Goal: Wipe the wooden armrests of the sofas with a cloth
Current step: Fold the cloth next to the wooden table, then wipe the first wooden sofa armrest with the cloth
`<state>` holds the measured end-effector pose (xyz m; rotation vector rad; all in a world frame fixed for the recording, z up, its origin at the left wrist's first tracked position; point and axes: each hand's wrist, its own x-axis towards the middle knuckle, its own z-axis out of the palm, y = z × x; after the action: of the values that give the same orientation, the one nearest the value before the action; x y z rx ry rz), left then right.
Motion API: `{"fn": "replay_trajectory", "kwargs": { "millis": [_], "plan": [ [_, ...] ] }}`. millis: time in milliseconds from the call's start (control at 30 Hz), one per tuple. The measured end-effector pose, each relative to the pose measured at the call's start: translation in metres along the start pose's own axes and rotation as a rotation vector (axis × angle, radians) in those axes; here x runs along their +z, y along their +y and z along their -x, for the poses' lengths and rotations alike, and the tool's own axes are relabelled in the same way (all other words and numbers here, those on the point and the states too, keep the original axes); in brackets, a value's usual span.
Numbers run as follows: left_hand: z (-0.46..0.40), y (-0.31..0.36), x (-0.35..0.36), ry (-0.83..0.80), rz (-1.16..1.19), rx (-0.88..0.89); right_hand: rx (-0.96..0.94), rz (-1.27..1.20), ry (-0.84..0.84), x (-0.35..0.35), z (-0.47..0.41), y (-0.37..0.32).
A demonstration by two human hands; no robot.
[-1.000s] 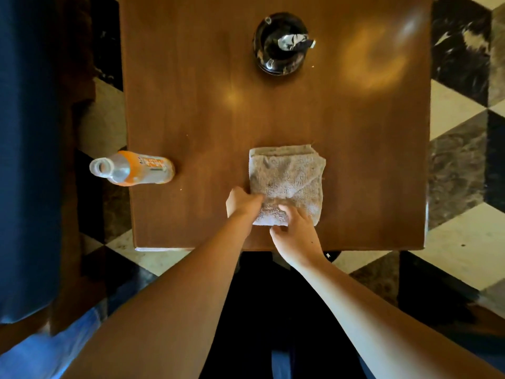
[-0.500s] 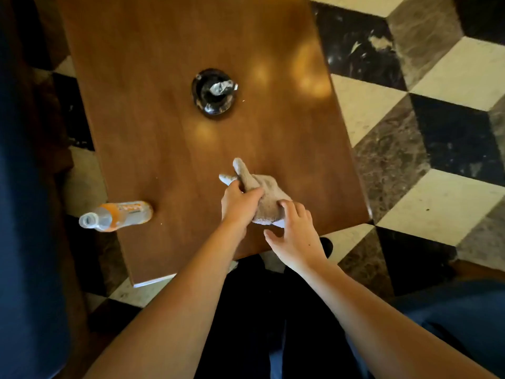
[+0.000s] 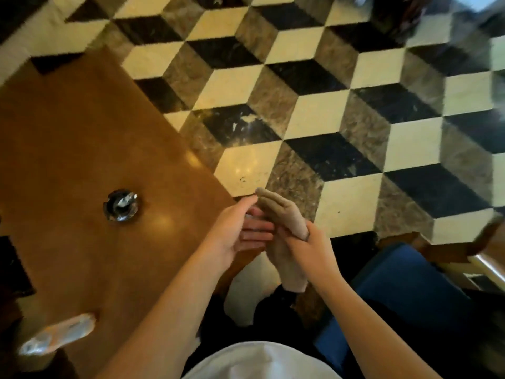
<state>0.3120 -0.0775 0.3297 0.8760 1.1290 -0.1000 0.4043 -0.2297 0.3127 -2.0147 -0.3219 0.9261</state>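
The folded grey terry cloth [image 3: 284, 222] has left the brown wooden table [image 3: 82, 165]; the right hand [image 3: 311, 247] now grips it, lifted off the table beside the open-fingered left hand [image 3: 235, 233], ready for wiping. The wooden armrest [image 3: 486, 265], probably, is cropped and blurred at the right edge
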Motion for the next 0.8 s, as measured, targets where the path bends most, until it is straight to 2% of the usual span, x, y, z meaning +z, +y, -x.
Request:
{"fn": "replay_trajectory", "kwargs": {
  "millis": [133,233,400,467,600,700,800],
  "plan": [
    [-0.018,0.009,0.059,0.088,-0.154,0.018,0.354,-0.648,0.023,-0.089,0.001,-0.007],
    [-0.021,0.006,0.110,0.019,-0.125,-0.096,0.389,-0.963,0.027,-0.149,0.006,-0.004],
    [-0.032,0.015,0.198,-0.438,0.207,-0.467,0.329,-1.256,0.116,-0.216,0.013,0.010],
    [-0.040,0.029,0.227,-0.536,0.190,-0.446,0.283,-1.320,0.136,-0.234,0.009,0.012],
    [-0.073,0.066,0.293,-0.581,-0.141,-0.283,0.250,-1.458,0.250,-0.275,-0.017,0.028],
    [-0.099,0.086,0.324,-0.569,-0.326,-0.257,0.257,-1.541,0.318,-0.294,-0.036,0.036],
    [-0.138,0.112,0.388,-0.621,-0.537,-0.210,0.249,-1.583,0.485,-0.329,-0.072,0.051]
  ]
}}
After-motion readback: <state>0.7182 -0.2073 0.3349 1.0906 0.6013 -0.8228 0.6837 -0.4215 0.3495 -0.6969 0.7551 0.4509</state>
